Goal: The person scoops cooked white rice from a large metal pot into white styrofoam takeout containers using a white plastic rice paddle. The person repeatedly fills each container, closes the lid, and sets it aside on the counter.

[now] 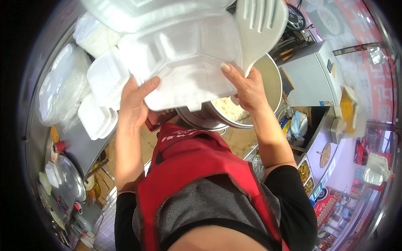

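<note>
A white foam takeout container (pixel 185 78) with its lid raised is held between both my hands, its compartments facing up and showing no food. My left hand (pixel 136 97) grips the near left edge, thumb on top. My right hand (pixel 246 88) grips the near right corner, and a pale rice paddle (pixel 262 34) with slots stands up right beside it; the fingers under it are partly hidden, so its hold is not fully visible. Below the container, a large metal pot (pixel 273 84) holds cooked white rice (pixel 229 108). The container hides part of the pot.
Stacked foam containers (pixel 108 77) and plastic-bagged ones (pixel 66 84) lie at left, above a metal counter (pixel 75 150). A round metal lid (pixel 71 177) is lower left. At right are a white cabinet (pixel 309 78) and trays of cooked food (pixel 304 172).
</note>
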The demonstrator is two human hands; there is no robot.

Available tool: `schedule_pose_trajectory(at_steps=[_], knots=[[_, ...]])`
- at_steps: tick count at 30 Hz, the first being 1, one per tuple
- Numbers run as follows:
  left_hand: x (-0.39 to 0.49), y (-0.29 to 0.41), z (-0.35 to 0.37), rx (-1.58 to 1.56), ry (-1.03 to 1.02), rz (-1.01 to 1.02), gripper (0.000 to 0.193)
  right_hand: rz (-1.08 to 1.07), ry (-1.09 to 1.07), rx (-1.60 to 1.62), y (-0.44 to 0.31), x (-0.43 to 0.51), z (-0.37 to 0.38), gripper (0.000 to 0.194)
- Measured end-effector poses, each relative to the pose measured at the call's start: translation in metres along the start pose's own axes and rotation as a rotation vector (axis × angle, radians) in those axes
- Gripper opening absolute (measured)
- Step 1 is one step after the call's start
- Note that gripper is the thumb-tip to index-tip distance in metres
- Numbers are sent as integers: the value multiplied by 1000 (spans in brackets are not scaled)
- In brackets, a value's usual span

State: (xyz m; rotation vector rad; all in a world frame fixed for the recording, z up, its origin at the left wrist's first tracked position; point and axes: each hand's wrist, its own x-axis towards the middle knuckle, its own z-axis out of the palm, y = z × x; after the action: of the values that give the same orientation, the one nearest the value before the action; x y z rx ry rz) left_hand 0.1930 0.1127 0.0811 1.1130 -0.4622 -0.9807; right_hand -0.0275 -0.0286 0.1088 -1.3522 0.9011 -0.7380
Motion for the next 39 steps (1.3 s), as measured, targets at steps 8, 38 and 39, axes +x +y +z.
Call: schedule_pose_trajectory(at_steps=[8, 38, 39], knots=[[23, -62, 25, -419, 393, -13, 49, 217, -196, -1002, 75, 69, -161, 36], [4, -119, 108, -195, 523, 143, 52, 766, -713, -506, 163, 49, -161, 25], [2, -123, 113, -170, 517, 190, 52, 821, -667, -502, 150, 48, -165, 25]])
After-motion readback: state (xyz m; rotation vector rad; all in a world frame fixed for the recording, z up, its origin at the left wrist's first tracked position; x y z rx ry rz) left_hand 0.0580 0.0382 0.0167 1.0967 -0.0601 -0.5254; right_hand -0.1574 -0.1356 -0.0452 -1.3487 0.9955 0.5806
